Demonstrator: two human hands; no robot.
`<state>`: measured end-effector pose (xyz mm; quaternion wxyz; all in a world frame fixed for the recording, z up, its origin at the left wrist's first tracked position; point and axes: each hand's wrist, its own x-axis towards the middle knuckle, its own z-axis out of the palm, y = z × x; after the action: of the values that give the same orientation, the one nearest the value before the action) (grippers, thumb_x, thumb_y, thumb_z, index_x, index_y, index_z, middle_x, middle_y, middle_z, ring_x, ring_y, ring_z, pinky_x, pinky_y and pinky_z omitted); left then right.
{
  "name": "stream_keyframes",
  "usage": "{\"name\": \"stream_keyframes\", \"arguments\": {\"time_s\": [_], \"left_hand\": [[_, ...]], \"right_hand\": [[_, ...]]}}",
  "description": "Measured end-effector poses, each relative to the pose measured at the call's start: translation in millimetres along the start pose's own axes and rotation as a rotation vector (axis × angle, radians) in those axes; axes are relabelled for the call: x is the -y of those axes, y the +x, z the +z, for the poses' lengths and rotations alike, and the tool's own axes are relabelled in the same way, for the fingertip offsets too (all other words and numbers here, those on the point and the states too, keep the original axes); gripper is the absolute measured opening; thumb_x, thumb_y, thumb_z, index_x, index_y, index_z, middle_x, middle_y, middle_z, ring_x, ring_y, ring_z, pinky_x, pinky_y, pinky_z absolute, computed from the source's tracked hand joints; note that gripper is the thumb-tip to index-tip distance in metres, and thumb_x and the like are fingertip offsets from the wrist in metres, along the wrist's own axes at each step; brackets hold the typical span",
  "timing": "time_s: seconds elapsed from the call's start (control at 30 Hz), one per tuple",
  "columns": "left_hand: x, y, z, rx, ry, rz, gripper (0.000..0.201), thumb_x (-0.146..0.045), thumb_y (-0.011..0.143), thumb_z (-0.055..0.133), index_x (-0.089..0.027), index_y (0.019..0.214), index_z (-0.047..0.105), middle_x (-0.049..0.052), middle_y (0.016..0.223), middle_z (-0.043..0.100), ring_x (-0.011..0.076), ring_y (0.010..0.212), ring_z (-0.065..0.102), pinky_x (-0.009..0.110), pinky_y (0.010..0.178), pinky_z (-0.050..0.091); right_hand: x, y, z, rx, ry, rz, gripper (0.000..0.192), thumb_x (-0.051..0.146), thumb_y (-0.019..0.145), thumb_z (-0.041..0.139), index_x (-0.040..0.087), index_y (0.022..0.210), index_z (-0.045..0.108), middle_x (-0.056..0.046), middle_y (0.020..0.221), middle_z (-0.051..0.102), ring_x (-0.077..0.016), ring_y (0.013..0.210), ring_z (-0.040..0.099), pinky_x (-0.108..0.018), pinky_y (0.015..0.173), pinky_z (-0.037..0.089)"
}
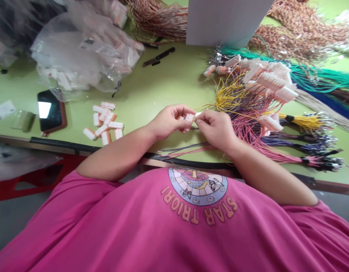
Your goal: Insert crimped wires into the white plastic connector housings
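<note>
White plastic, a small connector, sits pinched in the fingertips of the left hand, just above the near edge of the green table. The right hand meets it from the other side, thumb and forefinger closed on what looks like a thin wire end; the wire itself is too fine to make out clearly at the pinch. The two hands touch at the fingertips, so the connector lies between them, its long axis running roughly left to right, open face toward the right hand as far as can be judged. Both hands are equally near; the left carries the connector, the right brings the wire in from the right.

From the connector, a spread of pink, yellow and purple wires fans away to the right, with finished white connectors lying farther back on that side. To the left of the connector lies a small pile of loose white-and-orange connectors, and beyond that a phone and a clear plastic bag.
</note>
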<state>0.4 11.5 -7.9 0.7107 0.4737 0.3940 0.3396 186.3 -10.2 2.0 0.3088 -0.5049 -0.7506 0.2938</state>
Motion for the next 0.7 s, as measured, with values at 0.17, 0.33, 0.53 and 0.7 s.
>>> {"name": "stream_keyframes", "arguments": {"time_s": [0.17,0.33,0.53,0.7], "left_hand": [[0,0,1.9,-0.017,-0.016,-0.035,0.034,-0.01,0.063,0.08,-0.012,0.093,0.064,-0.002,0.069,0.067,0.0061,0.053,0.06,0.019,0.051,0.048],[-2,-2,1.9,0.003,-0.018,-0.019,0.034,-0.01,0.064,0.08,-0.011,0.094,0.064,-0.002,0.066,0.067,0.0072,0.052,0.06,0.019,0.05,0.047],[-1,-1,5.0,-0.029,-0.002,-0.049,0.035,-0.011,0.062,0.082,-0.012,0.091,0.063,-0.002,0.066,0.066,0.0076,0.053,0.06,0.02,0.051,0.048],[-7,1,-0.3,-0.052,0.052,-0.016,0.035,-0.013,0.065,0.08,-0.012,0.094,0.062,-0.002,0.069,0.066,0.0064,0.053,0.059,0.019,0.053,0.046]], "right_hand": [[0,0,0,0.026,0.021,-0.002,0.017,0.018,0.081,0.052,0.017,0.066,0.059,0.002,0.06,0.057,-0.0096,0.058,0.047,-0.024,0.06,0.034],[2,1,-1,0.017,0.028,0.03,0.018,0.02,0.082,0.054,0.017,0.064,0.057,0.002,0.06,0.056,-0.0095,0.057,0.045,-0.025,0.06,0.034],[-4,1,5,0.042,-0.025,0.031,0.018,0.018,0.084,0.051,0.017,0.068,0.059,0.001,0.065,0.059,-0.0107,0.061,0.048,-0.026,0.064,0.035],[-3,1,-6,0.11,-0.235,-0.115,0.024,0.023,0.094,0.046,0.016,0.082,0.066,-0.004,0.076,0.065,-0.014,0.069,0.051,-0.027,0.067,0.035]]}}
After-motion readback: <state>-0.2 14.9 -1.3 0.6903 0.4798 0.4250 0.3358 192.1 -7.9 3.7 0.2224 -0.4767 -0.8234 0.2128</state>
